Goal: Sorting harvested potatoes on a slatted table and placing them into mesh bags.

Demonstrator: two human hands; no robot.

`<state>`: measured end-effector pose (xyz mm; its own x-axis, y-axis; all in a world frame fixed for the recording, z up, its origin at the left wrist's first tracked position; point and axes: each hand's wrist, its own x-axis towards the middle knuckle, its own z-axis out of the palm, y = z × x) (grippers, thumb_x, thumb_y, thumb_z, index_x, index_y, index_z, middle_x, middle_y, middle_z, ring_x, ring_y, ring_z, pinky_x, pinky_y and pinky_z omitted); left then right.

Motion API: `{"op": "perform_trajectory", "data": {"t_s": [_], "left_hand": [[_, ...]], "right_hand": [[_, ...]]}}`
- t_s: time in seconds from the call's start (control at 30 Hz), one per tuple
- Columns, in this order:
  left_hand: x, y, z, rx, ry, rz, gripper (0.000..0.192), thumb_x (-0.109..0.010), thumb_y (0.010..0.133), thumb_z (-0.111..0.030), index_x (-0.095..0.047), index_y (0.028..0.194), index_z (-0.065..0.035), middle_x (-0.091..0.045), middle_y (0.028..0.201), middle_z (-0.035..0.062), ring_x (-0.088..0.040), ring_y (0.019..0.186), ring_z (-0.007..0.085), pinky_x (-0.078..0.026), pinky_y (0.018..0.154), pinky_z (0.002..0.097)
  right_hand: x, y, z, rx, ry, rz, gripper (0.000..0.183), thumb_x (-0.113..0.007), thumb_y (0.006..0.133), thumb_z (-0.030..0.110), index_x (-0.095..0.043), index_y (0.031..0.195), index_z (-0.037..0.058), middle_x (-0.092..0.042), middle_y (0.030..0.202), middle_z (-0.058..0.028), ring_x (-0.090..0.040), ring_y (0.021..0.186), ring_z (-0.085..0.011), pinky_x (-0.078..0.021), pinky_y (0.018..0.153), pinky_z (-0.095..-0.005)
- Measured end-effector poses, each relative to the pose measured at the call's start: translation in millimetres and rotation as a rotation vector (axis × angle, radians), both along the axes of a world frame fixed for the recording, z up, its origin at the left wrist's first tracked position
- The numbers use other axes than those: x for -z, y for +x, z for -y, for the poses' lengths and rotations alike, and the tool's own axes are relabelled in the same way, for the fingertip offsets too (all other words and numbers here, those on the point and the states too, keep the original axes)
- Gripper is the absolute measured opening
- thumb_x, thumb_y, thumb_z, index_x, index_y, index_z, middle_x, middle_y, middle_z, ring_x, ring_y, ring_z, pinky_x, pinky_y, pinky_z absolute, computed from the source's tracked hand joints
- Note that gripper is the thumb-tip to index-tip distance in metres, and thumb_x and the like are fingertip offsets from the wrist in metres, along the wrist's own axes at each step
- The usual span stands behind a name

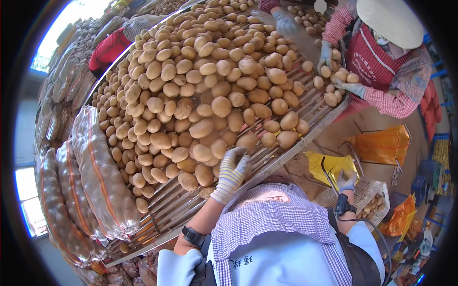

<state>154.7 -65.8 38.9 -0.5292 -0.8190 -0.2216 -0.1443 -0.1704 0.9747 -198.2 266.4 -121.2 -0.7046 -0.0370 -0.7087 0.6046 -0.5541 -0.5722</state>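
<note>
A big heap of potatoes (200,85) lies on a slatted metal table (171,211) in front of me. My left hand (232,173), in a striped knit glove, reaches over the table's near edge beside the heap's nearest potatoes; its fingers are bent, and whether they grip anything is unclear. To the right, my right hand (346,180), also gloved, is at the yellow mesh bag (331,166), which hangs by a metal hook frame; its grip on the bag cannot be made out. Several potatoes (286,130) sit apart near the table's right edge.
Full potato sacks (103,178) lean at the left end. A co-worker's gloved hands (350,87) handle potatoes at the right; another gloved hand (285,22) is farther back. A white crate (381,203) and an orange bag (381,144) stand at the right.
</note>
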Motion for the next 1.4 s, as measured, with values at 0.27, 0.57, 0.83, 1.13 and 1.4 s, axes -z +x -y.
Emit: {"op": "perform_trajectory", "data": {"t_s": [0.27,0.57,0.83,1.13,1.4], "left_hand": [[-7.1,31.1,33.7,-0.373,0.037,-0.086,0.027,-0.061,0.09,-0.01,-0.056,0.115,-0.0015,-0.06,0.106,0.0081,-0.056,0.097,0.0155,-0.045,0.088,0.0291],[1.8,59.6,35.0,-0.441,-0.185,0.035,0.03,-0.065,0.087,-0.014,-0.057,0.112,-0.0009,-0.059,0.104,0.0093,-0.056,0.095,0.018,-0.046,0.086,0.0313],[-32.7,-21.3,130.1,-0.103,-0.953,0.587,0.054,-0.072,0.072,-0.018,-0.052,0.121,-0.0101,-0.055,0.113,0.0093,-0.053,0.105,0.0325,-0.041,0.093,0.044],[-11.3,-46.8,154.5,0.143,-0.987,0.948,0.073,-0.079,0.062,-0.03,-0.048,0.126,-0.0136,-0.055,0.114,0.0111,-0.055,0.104,0.0318,-0.04,0.088,0.0475],[-72.0,-14.8,55.1,0.073,0.304,-0.348,0.07,-0.074,0.074,-0.024,-0.041,0.133,-0.0039,-0.057,0.119,0.0149,-0.058,0.104,0.0271,-0.048,0.085,0.0383]], "right_hand": [[-128.1,113.7,297.6,-1.166,0.262,-0.998,0.051,-0.072,0.079,0.014,-0.052,0.125,0.0047,-0.061,0.11,-0.0087,-0.061,0.096,-0.0188,-0.0501,0.086,-0.032],[-120.7,129.0,393.2,-1.695,1.438,-1.847,0.051,-0.077,0.068,0.024,-0.054,0.112,0.0119,-0.056,0.106,-0.0137,-0.06,0.098,-0.0311,-0.0484,0.081,-0.0431],[-158.3,98.1,354.9,-1.551,-0.12,-0.543,0.059,-0.077,0.077,0.029,-0.051,0.122,0.0019,-0.058,0.113,-0.0075,-0.058,0.104,-0.018,-0.0484,0.089,-0.0296],[-229.9,127.4,305.7,-1.417,-0.579,-0.165,0.082,-0.083,0.069,0.017,-0.037,0.136,0.008,-0.054,0.12,-0.0079,-0.058,0.108,-0.0217,-0.0476,0.095,-0.0323],[-226.4,150.3,269.9,-1.263,-0.638,-0.203,0.055,-0.07,0.083,0.034,-0.046,0.126,0.0083,-0.061,0.108,-0.0081,-0.061,0.101,-0.0183,-0.05,0.089,-0.0318]]}}
